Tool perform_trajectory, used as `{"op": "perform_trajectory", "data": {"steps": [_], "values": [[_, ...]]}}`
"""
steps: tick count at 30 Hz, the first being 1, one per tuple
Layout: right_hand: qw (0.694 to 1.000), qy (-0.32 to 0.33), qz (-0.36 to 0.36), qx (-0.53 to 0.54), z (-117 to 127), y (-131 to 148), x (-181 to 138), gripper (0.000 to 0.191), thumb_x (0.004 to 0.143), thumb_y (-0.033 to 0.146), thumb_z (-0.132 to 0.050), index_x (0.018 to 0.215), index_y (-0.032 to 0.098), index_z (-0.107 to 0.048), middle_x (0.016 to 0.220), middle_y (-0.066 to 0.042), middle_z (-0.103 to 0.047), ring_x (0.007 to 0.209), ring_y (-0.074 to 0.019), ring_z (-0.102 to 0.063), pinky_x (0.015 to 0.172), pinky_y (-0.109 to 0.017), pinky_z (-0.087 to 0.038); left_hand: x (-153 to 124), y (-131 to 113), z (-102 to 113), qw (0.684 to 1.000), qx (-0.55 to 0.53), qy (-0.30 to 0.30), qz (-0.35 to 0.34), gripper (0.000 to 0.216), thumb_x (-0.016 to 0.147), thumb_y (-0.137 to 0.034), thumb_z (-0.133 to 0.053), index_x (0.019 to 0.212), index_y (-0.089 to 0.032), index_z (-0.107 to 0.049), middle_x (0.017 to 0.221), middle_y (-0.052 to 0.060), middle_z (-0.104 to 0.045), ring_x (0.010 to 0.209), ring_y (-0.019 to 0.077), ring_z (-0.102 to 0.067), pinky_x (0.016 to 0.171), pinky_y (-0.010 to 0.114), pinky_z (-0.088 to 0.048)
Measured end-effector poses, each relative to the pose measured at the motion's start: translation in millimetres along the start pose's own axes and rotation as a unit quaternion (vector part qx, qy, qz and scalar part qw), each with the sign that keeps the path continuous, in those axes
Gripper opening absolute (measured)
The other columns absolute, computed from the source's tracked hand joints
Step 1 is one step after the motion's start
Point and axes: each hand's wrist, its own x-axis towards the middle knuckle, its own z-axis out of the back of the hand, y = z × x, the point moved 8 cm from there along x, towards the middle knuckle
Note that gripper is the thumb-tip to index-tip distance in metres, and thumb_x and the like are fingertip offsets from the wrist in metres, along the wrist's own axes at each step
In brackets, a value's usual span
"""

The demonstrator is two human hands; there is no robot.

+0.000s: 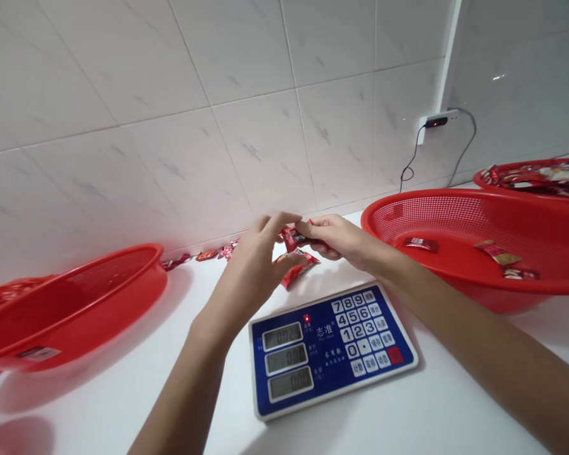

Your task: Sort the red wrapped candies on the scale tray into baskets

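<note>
Pinched between thumb and fingers of my right hand [329,237] is a small red snack packet [291,239] with printed lettering. My left hand [264,246] arches beside it, thumb and index finger spread apart. Its fingertips come close to the packet's left end; whether they touch it I cannot tell. A second red snack packet [298,273] shows just below, partly covered by my left thumb. In front of both hands lies a blue-faced digital scale [329,379], its displays and number keys facing me. My hands hide the area behind the scale.
A red basket [137,322] stands at left. Another red basket [374,218] at right holds a few packets, with a fuller red basket [483,177] behind. Several wrapped packets [207,255] lie along the tiled wall. A plugged-in charger [436,122] has a hanging cord.
</note>
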Motion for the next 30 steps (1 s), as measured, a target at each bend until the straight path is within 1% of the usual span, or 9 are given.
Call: {"op": "perform_trajectory", "data": {"steps": [3,5,8,10,13,21,23,26,30], "values": [[0.999,0.015,-0.015,-0.027,-2,0,-1,0.049,0.098,0.057,-0.049,0.069,0.017,-0.046,0.052,0.008,-0.032,0.041,-0.0038,-0.022,0.041,-0.022,-0.012,0,-6,14,0.997,0.021,-0.068,-0.025,0.021,0.084,-0.020,-0.068,0.105,-0.024,-0.070,0.099,0.003,-0.070,0.085,0.0176,-0.067,0.078,0.030,-0.051],[0.998,0.015,-0.008,-0.066,0,2,-3,0.050,0.095,0.063,-0.049,0.077,0.017,-0.051,0.054,0.006,-0.038,0.042,-0.0050,-0.027,0.041,-0.023,-0.015,1,1,18,0.997,-0.009,-0.076,0.015,0.012,0.088,-0.023,-0.064,0.096,-0.022,-0.072,0.083,0.001,-0.072,0.075,0.0153,-0.066,0.072,0.027,-0.049],[0.992,0.016,0.043,-0.119,2,10,-6,0.047,0.089,0.064,-0.058,0.095,0.018,-0.059,0.064,0.004,-0.049,0.049,-0.0068,-0.037,0.045,-0.022,-0.023,0,14,21,0.993,-0.028,-0.074,0.093,0.020,0.090,-0.033,-0.061,0.077,-0.019,-0.068,0.057,-0.004,-0.060,0.055,0.0121,-0.056,0.055,0.023,-0.040],[0.983,0.013,0.101,-0.152,1,18,-7,0.042,0.086,0.059,-0.065,0.095,0.018,-0.063,0.070,0.002,-0.054,0.058,-0.0081,-0.044,0.052,-0.022,-0.029,0,15,19,0.992,-0.022,-0.061,0.109,0.030,0.090,-0.038,-0.060,0.067,-0.019,-0.061,0.049,-0.006,-0.050,0.048,0.0108,-0.045,0.049,0.024,-0.032],[0.979,0.023,0.146,-0.139,-4,22,-6,0.036,0.083,0.051,-0.071,0.084,0.016,-0.063,0.073,0.001,-0.056,0.065,-0.0090,-0.047,0.059,-0.023,-0.034,1,13,15,0.994,-0.012,-0.039,0.103,0.038,0.090,-0.042,-0.057,0.060,-0.019,-0.051,0.049,-0.006,-0.041,0.048,0.0102,-0.036,0.047,0.025,-0.025],[0.990,0.112,0.083,-0.033,-15,11,-6,0.027,0.087,0.040,-0.071,0.089,0.014,-0.061,0.066,0.005,-0.048,0.051,-0.0050,-0.031,0.045,-0.021,-0.021,3,22,0,0.989,-0.104,0.028,0.103,0.039,0.091,-0.047,-0.047,0.061,-0.021,-0.042,0.054,-0.006,-0.037,0.053,0.0125,-0.037,0.052,0.026,-0.028],[0.994,0.094,0.052,-0.031,-11,7,-5,0.025,0.093,0.038,-0.065,0.086,0.014,-0.059,0.062,0.005,-0.044,0.048,-0.0049,-0.028,0.043,-0.021,-0.017,5,26,0,0.988,-0.118,0.025,0.099,0.039,0.091,-0.047,-0.045,0.060,-0.022,-0.042,0.053,-0.004,-0.040,0.054,0.0137,-0.040,0.054,0.026,-0.030],[1.000,0.001,0.003,0.002,7,0,0,0.024,0.100,0.037,-0.054,0.093,0.015,-0.059,0.056,0.007,-0.035,0.045,-0.0052,-0.022,0.042,-0.021,-0.013,4,38,4,0.988,-0.088,-0.017,0.129,0.037,0.090,-0.045,-0.044,0.063,-0.022,-0.050,0.054,-0.001,-0.053,0.055,0.0164,-0.051,0.057,0.027,-0.036],[0.992,-0.083,-0.027,0.092,21,-2,3,0.023,0.098,0.037,-0.058,0.102,0.014,-0.061,0.064,0.003,-0.040,0.053,-0.0080,-0.036,0.047,-0.019,-0.029,2,49,5,0.989,0.074,-0.034,0.127,0.028,0.090,-0.033,-0.047,0.073,-0.021,-0.066,0.072,0.006,-0.074,0.067,0.0224,-0.064,0.063,0.030,-0.040]]}}
